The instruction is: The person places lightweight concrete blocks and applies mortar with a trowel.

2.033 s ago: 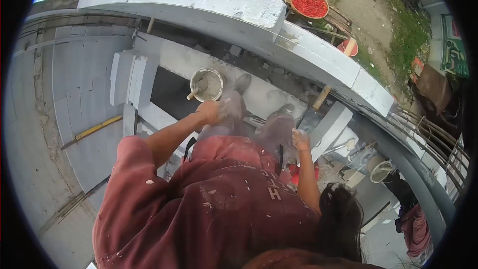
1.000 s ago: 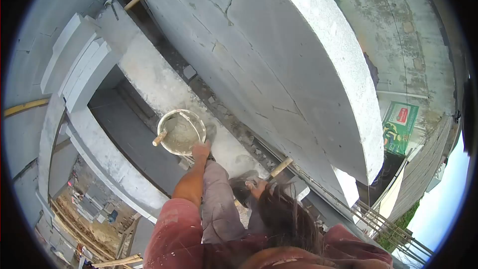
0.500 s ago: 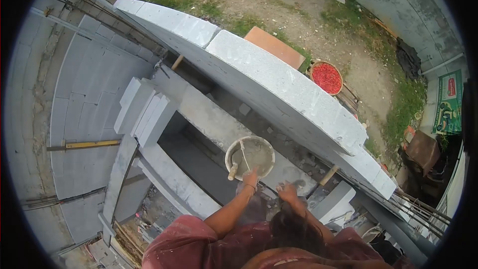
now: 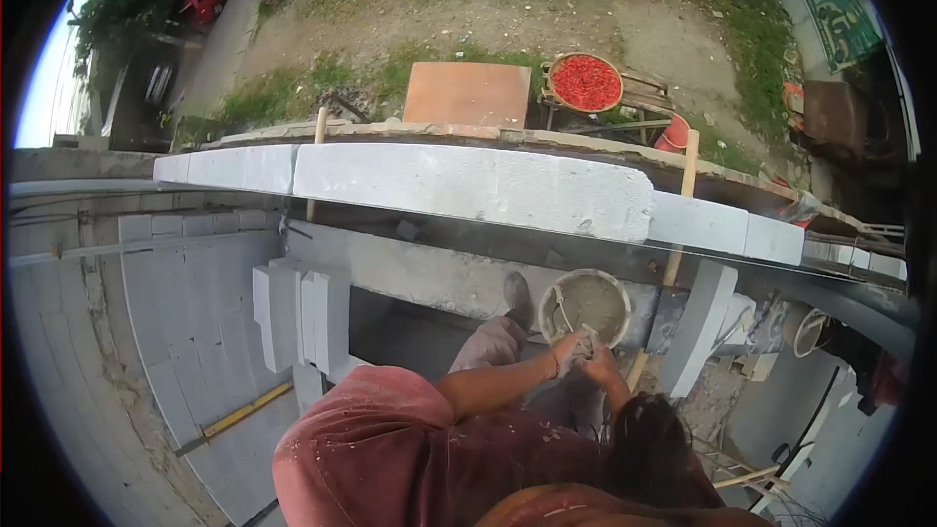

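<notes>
A round bucket [image 4: 626, 304] of grey wet mix stands on the concrete ledge, with a thin pale handle across its left inside. At the bucket's near rim, my left hand [image 4: 566, 349] is closed, its fingers meeting those of my right hand [image 4: 598, 361]. My right hand is closed too. Something greyish shows between them, too small to make out. A shoe [image 4: 518, 297] rests on the ledge left of the bucket. Beyond the bucket runs a wall of pale blocks [image 4: 468, 182].
Stacked pale blocks [image 4: 324, 317] stand at the left beside a dark opening [image 4: 410, 337]. An upright block [image 4: 698, 327] and wooden poles [image 4: 689, 164] are on the right. Outside the wall lie a brown board [image 4: 467, 94] and a basket of red items [image 4: 586, 81].
The view has turned, and the bucket now appears farther right. My left hand has left the bucket's handle, and my right hand has come off the ledge; both have come together. The shoe has come into view.
</notes>
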`<state>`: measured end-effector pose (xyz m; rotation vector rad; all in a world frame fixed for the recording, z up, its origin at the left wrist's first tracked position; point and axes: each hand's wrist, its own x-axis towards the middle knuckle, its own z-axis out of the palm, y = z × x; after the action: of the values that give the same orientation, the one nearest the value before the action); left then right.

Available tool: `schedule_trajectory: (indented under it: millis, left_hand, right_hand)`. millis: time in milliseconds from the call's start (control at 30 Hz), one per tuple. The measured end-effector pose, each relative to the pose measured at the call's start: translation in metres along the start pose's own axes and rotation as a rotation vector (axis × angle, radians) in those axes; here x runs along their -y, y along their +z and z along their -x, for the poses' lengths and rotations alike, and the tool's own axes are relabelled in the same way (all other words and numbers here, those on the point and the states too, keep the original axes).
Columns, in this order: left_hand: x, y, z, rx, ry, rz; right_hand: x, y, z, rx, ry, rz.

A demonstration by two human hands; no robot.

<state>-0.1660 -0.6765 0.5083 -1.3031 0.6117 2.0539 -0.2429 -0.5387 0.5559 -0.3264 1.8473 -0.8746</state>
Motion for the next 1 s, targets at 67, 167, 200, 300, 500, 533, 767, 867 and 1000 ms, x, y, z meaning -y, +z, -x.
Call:
schedule_trajectory:
  millis: [67, 167, 200, 300, 500, 533, 767, 867, 1000]
  left_hand:
    - [-0.028, 0.024, 0.028, 0.134, -0.159, -0.175]
    - [-0.058, 0.021, 0.042, 0.062, -0.101, -0.784]
    - [-0.070, 0.024, 0.055, 0.043, -0.032, -0.850]
    - [-0.109, -0.033, 0.045, -0.018, -0.020, -0.839]
    - [-0.166, -0.165, -0.010, -0.352, -0.070, -0.984]
    - [-0.164, -0.162, -0.020, -0.379, -0.090, -1.005]
    - [-0.115, -0.121, -0.050, -0.299, 0.361, -1.801]
    - [-0.102, -0.121, -0.098, -0.139, 0.335, -1.781]
    - [-0.078, -0.109, -0.120, -0.108, 0.238, -1.629]
  right_hand:
    - [-0.020, -0.007, 0.007, -0.059, 0.097, 0.222]
    - [-0.062, -0.017, 0.011, -0.275, 0.168, 0.049]
    - [-0.068, -0.033, 0.014, -0.267, 0.331, 0.016]
    - [-0.127, -0.054, 0.008, -0.306, 0.491, -0.091]
    - [-0.260, -0.016, -0.052, -0.597, 0.574, -0.279]
    - [-0.280, 0.006, -0.064, -0.729, 0.590, -0.282]
    - [-0.317, -0.030, 0.013, -0.667, 0.221, -0.429]
    - [-0.353, -0.026, -0.008, -1.033, 0.250, -0.464]
    - [-0.342, -0.003, -0.039, -1.516, 0.335, -0.377]
